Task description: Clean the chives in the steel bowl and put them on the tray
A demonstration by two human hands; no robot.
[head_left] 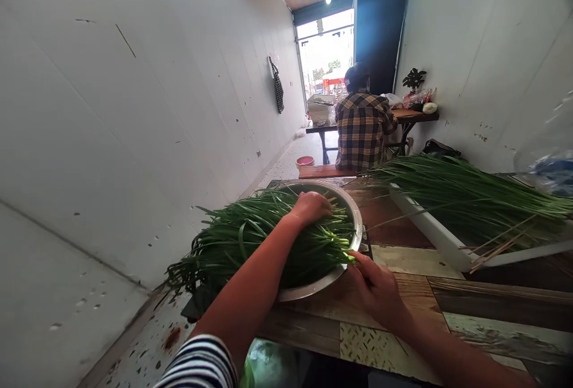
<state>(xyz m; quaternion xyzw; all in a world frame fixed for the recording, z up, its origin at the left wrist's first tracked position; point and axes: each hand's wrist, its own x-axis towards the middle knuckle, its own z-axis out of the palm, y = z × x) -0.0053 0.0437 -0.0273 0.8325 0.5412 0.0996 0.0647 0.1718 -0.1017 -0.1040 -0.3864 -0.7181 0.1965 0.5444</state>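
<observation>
A wide metal basin (357,221) on the table holds a large heap of garlic chives (250,227), their long green leaves hanging over its left side and their pale stem ends pointing right. My left hand (311,208) lies on top of the heap, fingers curled down around some stems; its fingertips are hidden. At the basin's right rim my right hand (378,292) pinches the stem ends of a few chives between thumb and forefinger.
To the right, a white foam box (430,227) bears more chives (470,197) and some thin sticks. The patchwork wood-pattern table (394,340) runs along the front. A person in a plaid shirt (360,128) sits ahead, back turned. A white wall (134,137) rises on the left.
</observation>
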